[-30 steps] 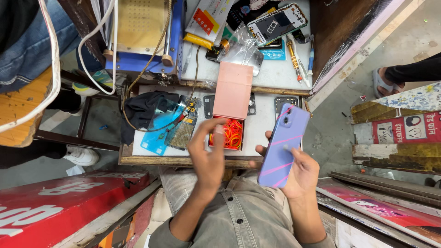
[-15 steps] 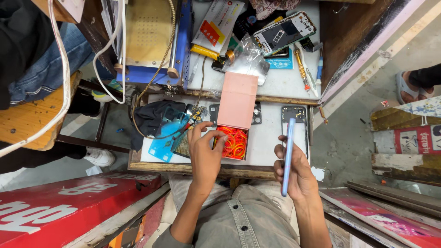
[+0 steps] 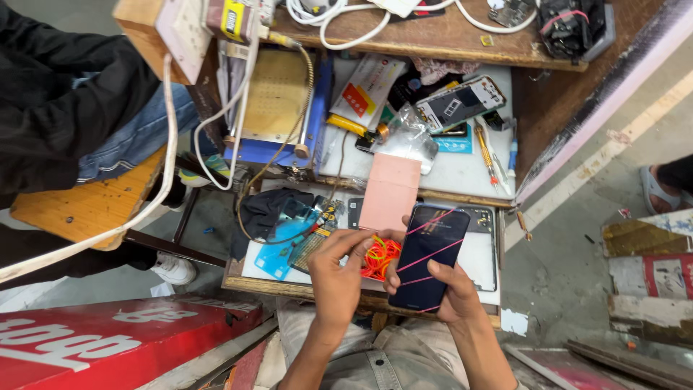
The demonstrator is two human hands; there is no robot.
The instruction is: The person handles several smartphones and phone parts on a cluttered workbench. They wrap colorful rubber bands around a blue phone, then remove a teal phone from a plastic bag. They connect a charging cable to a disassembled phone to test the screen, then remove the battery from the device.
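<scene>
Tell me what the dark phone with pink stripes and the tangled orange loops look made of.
Dark rectangular phone with pink stripes: glossy face, probably glass, since it gives a sheen; the stripes look like bands stretched across it. Tangled orange and yellow loops by the left hand: thin, bright, bent, likely rubber bands.

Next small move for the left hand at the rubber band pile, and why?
Probably pinch one band free and lift it toward the phone. The left hand has its fingertips in the pile of orange and yellow rubber bands on the tray, and the right hand holds the dark phone face up beside it, with pink bands already crossing the screen. Whether a band is gripped yet is unclear.
</scene>
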